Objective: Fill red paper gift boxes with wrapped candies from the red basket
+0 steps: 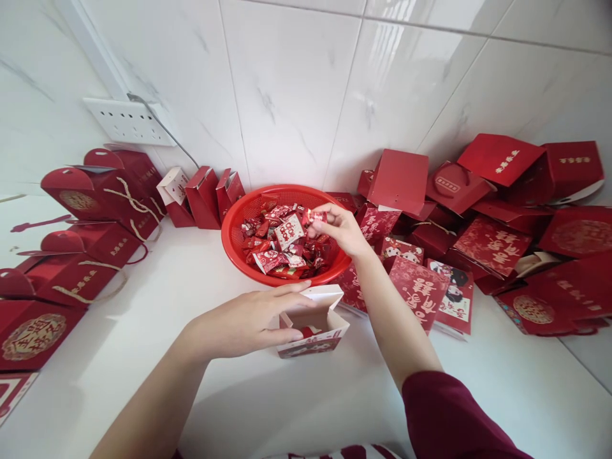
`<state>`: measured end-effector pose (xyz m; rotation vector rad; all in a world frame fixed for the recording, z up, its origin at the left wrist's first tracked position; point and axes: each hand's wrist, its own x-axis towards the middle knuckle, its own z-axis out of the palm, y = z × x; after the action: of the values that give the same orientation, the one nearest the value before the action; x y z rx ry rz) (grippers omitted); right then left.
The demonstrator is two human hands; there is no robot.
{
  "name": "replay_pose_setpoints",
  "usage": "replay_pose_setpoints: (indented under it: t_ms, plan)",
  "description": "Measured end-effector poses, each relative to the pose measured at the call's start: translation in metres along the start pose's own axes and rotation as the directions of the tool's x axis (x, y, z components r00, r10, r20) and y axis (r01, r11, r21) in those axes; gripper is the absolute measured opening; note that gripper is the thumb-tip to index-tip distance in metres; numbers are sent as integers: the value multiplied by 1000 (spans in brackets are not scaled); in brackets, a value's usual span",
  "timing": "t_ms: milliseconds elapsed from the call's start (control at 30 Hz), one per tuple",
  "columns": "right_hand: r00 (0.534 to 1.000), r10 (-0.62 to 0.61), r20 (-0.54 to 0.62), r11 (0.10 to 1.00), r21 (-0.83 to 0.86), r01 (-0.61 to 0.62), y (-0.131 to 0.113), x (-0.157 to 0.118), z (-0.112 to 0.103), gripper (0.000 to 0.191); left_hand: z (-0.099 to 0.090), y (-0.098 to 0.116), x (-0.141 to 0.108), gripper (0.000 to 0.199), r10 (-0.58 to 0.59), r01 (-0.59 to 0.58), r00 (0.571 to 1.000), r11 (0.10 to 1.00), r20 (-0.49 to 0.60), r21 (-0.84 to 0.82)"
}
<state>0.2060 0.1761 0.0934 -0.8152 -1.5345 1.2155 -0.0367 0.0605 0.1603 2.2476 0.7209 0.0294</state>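
Over the right side of a red plastic basket (229, 245), my right hand (340, 231) pinches a red wrapped candy (315, 217). Many more wrapped candies (268, 258) fill the basket, mostly red, and some with white square wrappers. In front of the basket stands a small open candy box (315, 346), red and white with a printed picture. My left hand (251, 322) holds its left side, with the thumb on the near wall and the fingers along the far edge. Inside the box lies something red, partly hidden by the thumb.
Large red gift boxes with rope handles (81, 268) are stacked at the left. Several small red boxes (203, 197) stand along the tiled wall. A jumbled pile of red boxes (492, 236) covers the right. A power strip (127, 121) is fixed to the wall.
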Motion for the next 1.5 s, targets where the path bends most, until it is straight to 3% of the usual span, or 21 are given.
replay_pose_setpoints:
  t_ms: [100, 167, 233, 300, 367, 467, 567, 667, 733, 833, 933, 1000, 1033, 1100, 1167, 1233, 1367, 1500]
  plan:
    - [976, -56, 210, 997, -34, 65, -32, -37, 9, 30, 0, 0, 1, 53, -1, 2, 1000, 999, 3, -34]
    - [904, -91, 418, 984, -99, 145, -56, -58, 13, 27, 1, -1, 1, 54, -13, 13, 1000, 997, 8, -72]
    - [812, -10, 584, 953, -240, 185, -76, -73, 16, 27, 2, -2, 2, 56, -31, 32, 999, 994, 11, -104]
    - [772, 86, 630, 908, -369, 200, -91, -83, 20, 30, 2, -3, 3, 58, -34, 35, 999, 994, 7, -103]
    - [800, 104, 591, 878, -433, 205, -99, -88, 21, 31, 2, -4, 4, 56, -13, 13, 1000, 995, -1, -94]
    - [892, 23, 451, 881, -430, 195, -105, -85, 15, 25, 1, -2, 5, 53, 33, -32, 999, 995, 11, -95]
    - [962, -28, 273, 912, -387, 136, -99, -62, 1, 21, -1, 0, 6, 49, 45, -43, 998, 996, 34, -79]
    - [970, 48, 239, 884, -462, 70, -82, -24, -5, 19, -1, 1, 6, 47, 60, -58, 997, 997, 39, -57]
    - [917, 172, 360, 855, -516, 42, -68, 0, 5, 20, -1, 0, 5, 47, 74, -72, 997, 996, 33, -44]
    - [756, 314, 574, 905, -421, -56, -48, 22, 38, 28, 0, -1, 4, 46, 52, -51, 998, 998, 33, -37]
    - [636, 390, 666, 906, -399, -138, -33, 27, 73, 39, 0, -1, 4, 47, 25, -24, 999, 999, 44, -36]
    - [595, 412, 690, 886, -455, -86, -25, 29, 87, 48, 0, -1, 3, 47, 21, -20, 999, 999, 40, -31]
    - [608, 417, 675, 862, -506, -30, -22, 30, 91, 52, 0, -1, 3, 47, 25, -24, 999, 999, 33, -29]
    - [703, 420, 575, 774, -631, 53, -14, 35, 91, 53, 0, -1, 2, 46, 39, -38, 999, 999, 21, -35]
    - [797, 415, 438, 676, -735, 52, -7, 43, 83, 50, 1, -3, 2, 45, 54, -53, 998, 998, 14, -44]
    - [861, 406, 308, 606, -796, -1, 0, 51, 70, 47, 2, -5, 2, 45, 64, -63, 998, 997, 11, -53]
    - [942, 320, 98, 524, -847, -90, 8, 61, 39, 42, 2, -7, 3, 49, 89, -88, 996, 992, 8, -85]
    - [977, 212, -4, 506, -855, -114, 16, 59, 16, 39, 0, -4, 5, 50, 74, -72, 997, 991, 17, -112]
